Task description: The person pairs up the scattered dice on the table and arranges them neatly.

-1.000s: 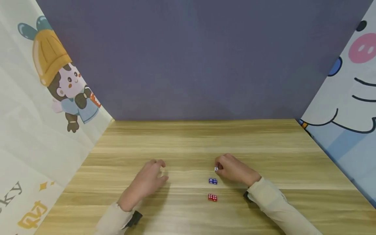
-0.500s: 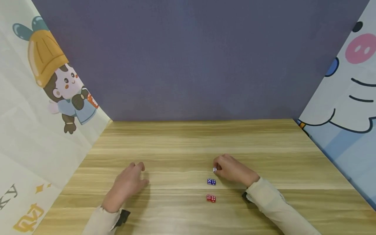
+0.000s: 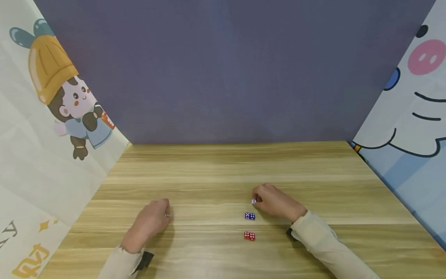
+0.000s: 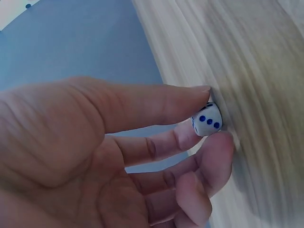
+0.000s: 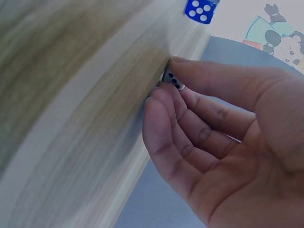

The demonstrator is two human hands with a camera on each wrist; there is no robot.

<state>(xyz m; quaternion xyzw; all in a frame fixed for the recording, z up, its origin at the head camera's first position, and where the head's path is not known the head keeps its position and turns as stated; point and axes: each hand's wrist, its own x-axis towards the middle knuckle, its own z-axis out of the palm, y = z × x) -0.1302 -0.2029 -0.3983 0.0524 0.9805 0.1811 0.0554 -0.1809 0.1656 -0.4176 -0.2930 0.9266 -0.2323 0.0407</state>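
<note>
Left hand [image 3: 148, 223] pinches a white die with blue pips [image 4: 207, 119] between thumb and fingertips, against the wooden table [image 3: 216, 166], well left of the others. Right hand [image 3: 275, 201] pinches a white die with black pips [image 5: 174, 80] likewise, at the far end of a column: blue die [image 3: 249, 216] just nearer the person, red die [image 3: 249, 235] nearest. Right hand is closer to that column.
</note>
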